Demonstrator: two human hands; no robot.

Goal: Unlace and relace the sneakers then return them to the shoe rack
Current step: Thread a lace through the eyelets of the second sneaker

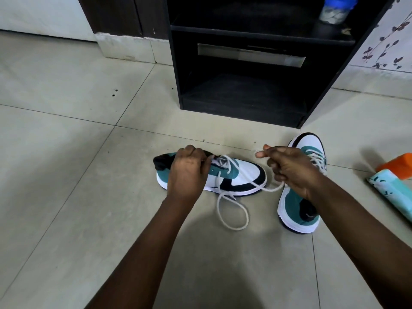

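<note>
Teal-white-black sneaker (234,175) lies on tiled floor (66,152), just before the black shoe rack (245,97). Left hand (189,170) pinches its collar; right hand (287,168) clenches the white lace (231,210), beside the second sneaker (294,210).

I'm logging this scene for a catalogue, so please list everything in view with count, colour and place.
sneakers: two, white, teal and black, on the floor in front of the rack; the second lies right of the first.
lace: one, white, trailing from the left sneaker in a loop on the floor.
shoe rack: one, black, standing behind the sneakers.
jar: one, blue-lidded, on a rack shelf.
packets: two, orange and pale teal, floor at right edge.
left hand: grips the left sneaker.
right hand: pinches the lace.
</note>
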